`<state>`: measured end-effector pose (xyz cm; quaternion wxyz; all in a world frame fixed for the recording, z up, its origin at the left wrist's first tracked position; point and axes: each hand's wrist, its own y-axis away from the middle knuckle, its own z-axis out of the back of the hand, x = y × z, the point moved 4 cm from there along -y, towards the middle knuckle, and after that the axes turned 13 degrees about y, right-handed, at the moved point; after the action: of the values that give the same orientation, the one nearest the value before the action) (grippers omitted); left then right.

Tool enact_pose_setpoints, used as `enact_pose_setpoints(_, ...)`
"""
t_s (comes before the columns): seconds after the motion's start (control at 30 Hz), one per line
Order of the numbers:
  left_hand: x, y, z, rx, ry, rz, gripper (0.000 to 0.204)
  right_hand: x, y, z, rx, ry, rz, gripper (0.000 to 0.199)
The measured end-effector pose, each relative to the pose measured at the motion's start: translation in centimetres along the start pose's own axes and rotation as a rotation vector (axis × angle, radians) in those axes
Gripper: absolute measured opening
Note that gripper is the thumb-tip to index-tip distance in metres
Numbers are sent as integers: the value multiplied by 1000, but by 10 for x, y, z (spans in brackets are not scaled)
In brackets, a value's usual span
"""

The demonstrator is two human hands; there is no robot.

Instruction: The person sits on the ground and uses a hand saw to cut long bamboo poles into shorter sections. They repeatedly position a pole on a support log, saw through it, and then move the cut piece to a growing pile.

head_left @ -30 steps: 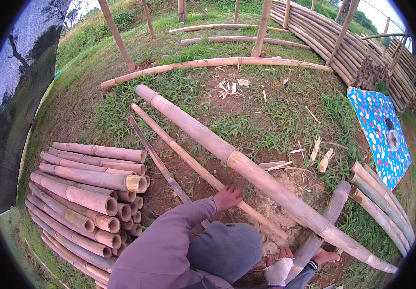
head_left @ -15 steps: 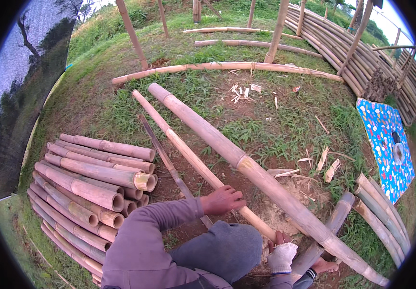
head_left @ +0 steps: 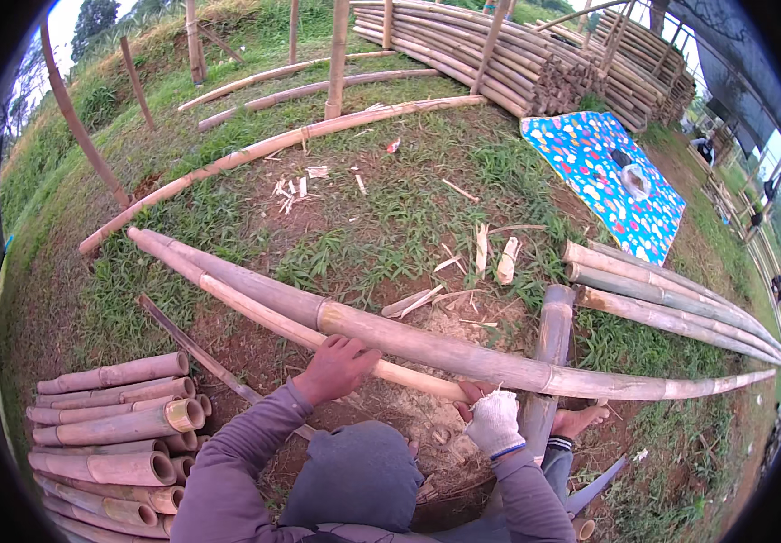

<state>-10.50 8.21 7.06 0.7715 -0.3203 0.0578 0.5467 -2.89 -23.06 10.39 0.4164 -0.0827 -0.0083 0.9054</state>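
My left hand (head_left: 341,369), bare, is wrapped over a slim bamboo pole (head_left: 259,310) partway along its length. In a white knitted glove with bare fingertips, my right hand (head_left: 494,423) grips the near end of that same pole. The slim pole lies alongside a thicker bamboo pole (head_left: 409,338), close to it or touching. This thicker pole rests across a short bamboo log (head_left: 554,330) just beyond my right hand. My bent knee (head_left: 354,475) is between my arms, and my bare foot (head_left: 580,419) shows beside the log.
Cut bamboo pieces (head_left: 110,423) are stacked at the left, near a dark split strip (head_left: 200,355). More poles (head_left: 671,299) lie at the right, below a blue patterned mat (head_left: 608,176). A grey blade (head_left: 595,489) lies low right. A large bamboo pile (head_left: 463,50) stands behind.
The view has swung to the right. The slim pole has shifted toward the thick pole, narrowing the gap between them. Both hands keep their hold on it.
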Motion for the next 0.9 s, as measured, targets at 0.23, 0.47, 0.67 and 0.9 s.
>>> enact_pose_setpoints(0.23,-19,-49,-25,-3,27,39,56,-44,-23,23,-57,-72,-51,9)
enact_pose_setpoints(0.47,-41,-81,-77,-8,61,-18,57,-55,-55,-1,-99,-117,-130,17)
enact_pose_setpoints(0.67,-28,-88,-127,-34,200,68,40,-72,-18,-21,-31,-24,-357,21)
enact_pose_setpoints(0.9,-24,-89,-104,6,308,202,32,-181,217,-40,41,-19,-925,32)
